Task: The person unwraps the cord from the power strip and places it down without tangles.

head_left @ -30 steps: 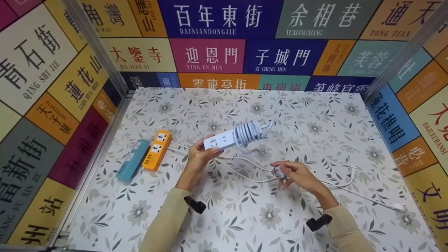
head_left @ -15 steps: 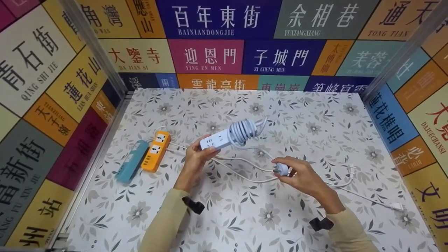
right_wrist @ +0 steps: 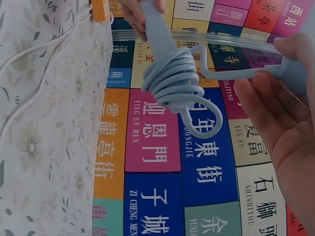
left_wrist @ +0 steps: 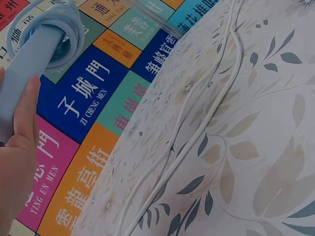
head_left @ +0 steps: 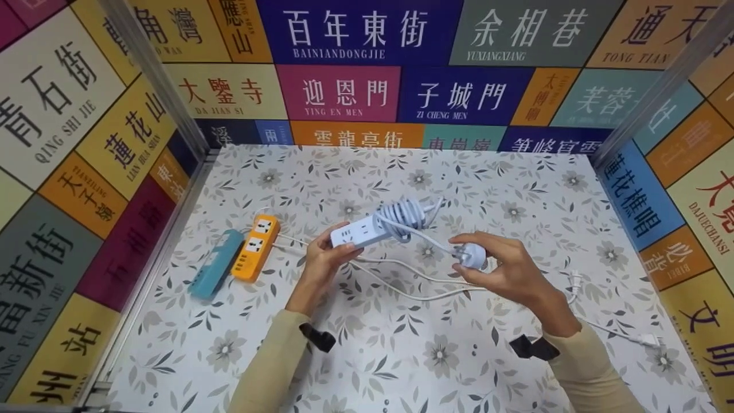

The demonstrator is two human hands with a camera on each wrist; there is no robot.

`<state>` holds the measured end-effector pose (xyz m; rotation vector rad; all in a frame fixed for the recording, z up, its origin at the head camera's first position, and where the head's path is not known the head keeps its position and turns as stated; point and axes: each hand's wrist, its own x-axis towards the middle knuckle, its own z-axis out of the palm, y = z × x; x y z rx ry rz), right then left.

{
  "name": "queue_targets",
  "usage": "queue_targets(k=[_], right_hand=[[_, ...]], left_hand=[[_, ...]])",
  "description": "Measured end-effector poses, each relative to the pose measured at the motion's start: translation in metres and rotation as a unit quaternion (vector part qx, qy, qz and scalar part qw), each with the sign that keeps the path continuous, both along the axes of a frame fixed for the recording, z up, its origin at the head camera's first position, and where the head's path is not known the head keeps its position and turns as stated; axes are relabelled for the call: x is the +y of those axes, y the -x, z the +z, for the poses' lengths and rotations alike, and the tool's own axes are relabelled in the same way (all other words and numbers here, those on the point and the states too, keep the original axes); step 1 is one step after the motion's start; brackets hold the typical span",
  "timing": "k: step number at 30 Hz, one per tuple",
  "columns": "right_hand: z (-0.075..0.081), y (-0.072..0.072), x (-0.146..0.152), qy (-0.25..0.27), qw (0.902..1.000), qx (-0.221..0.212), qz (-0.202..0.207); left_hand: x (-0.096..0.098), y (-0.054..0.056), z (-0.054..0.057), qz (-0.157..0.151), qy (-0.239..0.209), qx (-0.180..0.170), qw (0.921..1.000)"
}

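Observation:
My left hand [head_left: 325, 258] grips the socket end of a pale blue power strip [head_left: 360, 232], held up over the table and tilted. Around the strip's other end the cord [head_left: 404, 219] is wound in several loops, which the right wrist view shows side by side. From the loops a free length of cord runs to the plug [head_left: 475, 256]. My right hand [head_left: 511, 268] pinches that plug between thumb and fingers, prongs showing in the head view. In the right wrist view the plug [right_wrist: 294, 76] sits partly behind the thumb.
An orange power strip [head_left: 256, 248] and a teal one [head_left: 217, 264] lie side by side at the left. White cords [head_left: 401, 293] cross the table below my hands towards a plug [head_left: 649, 340] at the right. Printed panels [head_left: 344, 92] wall the back and sides.
My right hand has moved up and to the right with the plug and turned, so the free cord now stretches straighter from the loops. My left hand and the strip have barely shifted.

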<state>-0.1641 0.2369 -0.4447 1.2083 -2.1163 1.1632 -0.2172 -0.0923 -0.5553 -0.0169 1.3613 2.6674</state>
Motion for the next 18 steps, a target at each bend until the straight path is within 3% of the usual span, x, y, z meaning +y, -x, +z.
queue_targets(k=[2,5,9,14,18], right_hand=[[0.011,0.001,-0.002,0.012,0.9995,-0.029,-0.01],[0.024,0.004,-0.004,0.049,0.9931,-0.107,-0.005],[0.038,0.01,-0.004,0.117,0.9706,-0.21,0.015],[0.053,0.022,-0.002,0.179,0.9451,-0.272,0.032],[0.06,0.03,0.001,0.221,0.9213,-0.32,0.018]], left_hand=[[0.0,-0.001,0.0,-0.008,-0.004,0.002,1.0],[0.0,-0.002,0.001,-0.018,-0.009,0.005,0.9998],[-0.003,-0.005,0.0,-0.035,-0.003,0.007,0.9994],[-0.005,-0.007,-0.002,-0.071,0.005,0.023,0.9972],[-0.007,-0.008,-0.003,-0.094,0.001,0.049,0.9944]])
